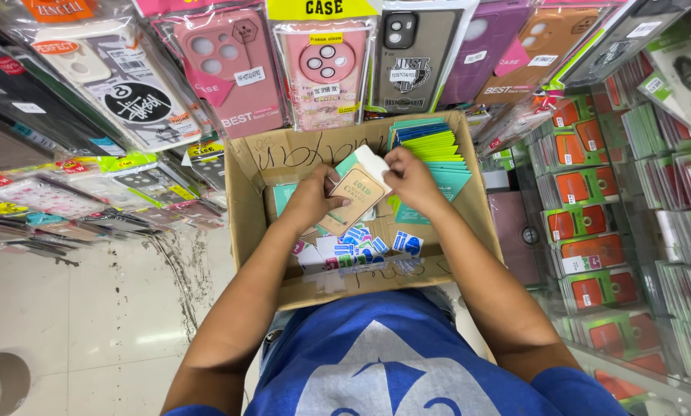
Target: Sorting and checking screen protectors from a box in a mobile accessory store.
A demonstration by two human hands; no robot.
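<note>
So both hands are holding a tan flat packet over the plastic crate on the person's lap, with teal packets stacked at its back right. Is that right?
Not quite: the head view shows a brown cardboard box, not a plastic crate. The rest holds: the left hand and right hand hold a tan flat packet over it, and teal packets are stacked at its back right.

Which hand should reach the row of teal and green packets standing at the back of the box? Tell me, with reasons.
Probably the right hand: it sits directly beside the upright teal and green packets in the cardboard box. The left hand is farther away and grips the tan flat packet.
</note>
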